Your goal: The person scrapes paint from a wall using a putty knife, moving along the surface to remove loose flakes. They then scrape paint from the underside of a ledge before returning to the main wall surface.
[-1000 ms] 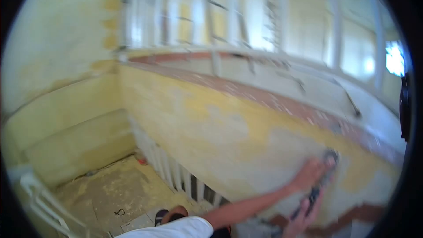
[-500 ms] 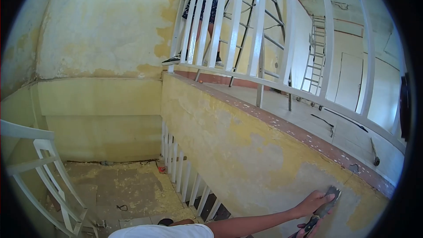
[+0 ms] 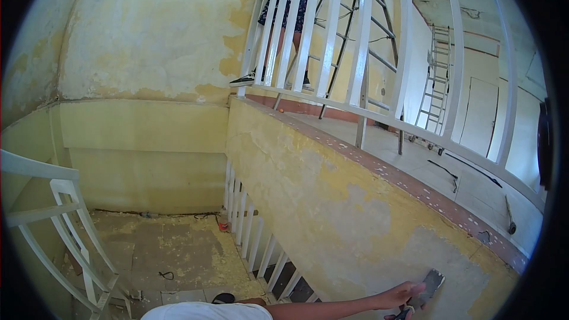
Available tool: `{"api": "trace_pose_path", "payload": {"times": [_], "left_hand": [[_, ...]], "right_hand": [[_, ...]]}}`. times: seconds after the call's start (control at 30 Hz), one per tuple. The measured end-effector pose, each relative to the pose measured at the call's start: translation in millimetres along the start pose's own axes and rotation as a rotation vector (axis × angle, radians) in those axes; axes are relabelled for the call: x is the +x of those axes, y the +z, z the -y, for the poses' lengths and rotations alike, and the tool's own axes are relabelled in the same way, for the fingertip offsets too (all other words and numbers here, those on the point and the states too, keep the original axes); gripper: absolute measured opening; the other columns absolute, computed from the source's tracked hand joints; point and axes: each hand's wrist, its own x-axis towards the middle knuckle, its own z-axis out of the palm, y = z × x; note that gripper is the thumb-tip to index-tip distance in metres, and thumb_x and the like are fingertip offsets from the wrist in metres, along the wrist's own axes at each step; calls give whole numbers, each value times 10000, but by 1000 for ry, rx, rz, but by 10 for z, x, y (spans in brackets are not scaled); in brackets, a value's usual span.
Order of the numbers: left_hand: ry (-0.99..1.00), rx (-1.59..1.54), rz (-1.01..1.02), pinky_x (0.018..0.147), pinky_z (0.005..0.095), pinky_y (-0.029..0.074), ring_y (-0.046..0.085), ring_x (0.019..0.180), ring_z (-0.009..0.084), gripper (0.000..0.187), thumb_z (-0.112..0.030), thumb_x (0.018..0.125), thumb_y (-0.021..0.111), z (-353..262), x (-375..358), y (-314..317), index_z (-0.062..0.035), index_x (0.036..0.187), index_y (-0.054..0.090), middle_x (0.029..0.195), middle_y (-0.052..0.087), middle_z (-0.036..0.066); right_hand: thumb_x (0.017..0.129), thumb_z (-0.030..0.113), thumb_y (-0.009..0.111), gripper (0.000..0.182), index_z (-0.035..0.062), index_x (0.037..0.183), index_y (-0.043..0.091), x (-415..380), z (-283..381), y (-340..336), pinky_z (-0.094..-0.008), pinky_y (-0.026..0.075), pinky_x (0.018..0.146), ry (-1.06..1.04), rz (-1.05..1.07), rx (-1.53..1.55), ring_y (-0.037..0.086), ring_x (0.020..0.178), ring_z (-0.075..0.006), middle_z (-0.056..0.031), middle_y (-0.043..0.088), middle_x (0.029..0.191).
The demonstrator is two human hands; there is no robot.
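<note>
A putty knife with a broad metal blade (image 3: 432, 285) and a dark handle lies against the patchy yellow wall (image 3: 355, 219) at the lower right. My left hand (image 3: 404, 295) comes in from a white sleeve (image 3: 207, 312) and closes on the knife's blade end. Only some fingers of my right hand (image 3: 392, 317) show at the bottom edge, around the handle; the rest is out of frame. Bare grey patches (image 3: 441, 261) surround the blade.
White railings stand above the wall's ledge (image 3: 379, 163) and at the left (image 3: 74, 225). Behind the upper bars are a person's legs (image 3: 290, 35), a stepladder (image 3: 341, 41) and a hammer (image 3: 510, 216). Paint flakes cover the landing floor (image 3: 172, 243) below, near a red can (image 3: 223, 226).
The putty knife and both hands have moved downward and a little left over the wall. The view has shifted slightly, so the railing and ledge sit farther right.
</note>
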Motion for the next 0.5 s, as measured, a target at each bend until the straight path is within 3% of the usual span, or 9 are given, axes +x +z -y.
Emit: {"api": "trace_pose_path", "payload": {"times": [0.1,0.2,0.27,0.3,0.4,0.5], "left_hand": [[-53,-126,88,523,222,443,511,645,67,651,-660,870,278,143,-110,-17,-72,968,540,829,560,3],[-2,164,2,758,297,408,491,933,136,511,-484,913,358,819,1,-231,-45,1144,478,1081,521,80],[42,359,-90,915,347,384,478,1124,182,468,-368,943,411,1340,79,-414,-26,1262,437,1249,495,131],[27,425,-177,865,340,431,500,1094,183,447,-356,949,396,1006,38,-327,-13,1225,479,1219,516,133],[-180,-39,104,557,256,463,527,717,89,689,-681,860,241,178,-107,-185,-98,1142,477,890,550,17],[-209,63,281,606,287,483,536,825,115,739,-689,855,205,-138,-218,-279,-110,1277,391,937,548,27]], "right_hand": [[923,217,443,411,-22,1257,425,16,-109,-41,-429,313,1016,-312,86,-189,388,1226,-363,-250,397,1317],[934,232,432,420,19,1293,390,98,477,239,-422,361,982,193,-69,29,394,1224,-358,-250,401,1311],[935,235,434,439,15,1309,367,70,332,166,-406,363,979,-4,17,-106,403,1218,-342,-236,408,1308],[935,237,435,450,14,1316,355,53,199,93,-397,364,978,-105,61,-172,407,1215,-334,-229,412,1307],[935,243,438,482,9,1340,320,45,-82,-45,-373,366,974,-416,191,-366,419,1205,-311,-209,422,1303],[914,215,491,508,-20,1331,319,118,430,273,-339,356,967,136,26,-14,443,1168,-262,-166,445,1289]]}}
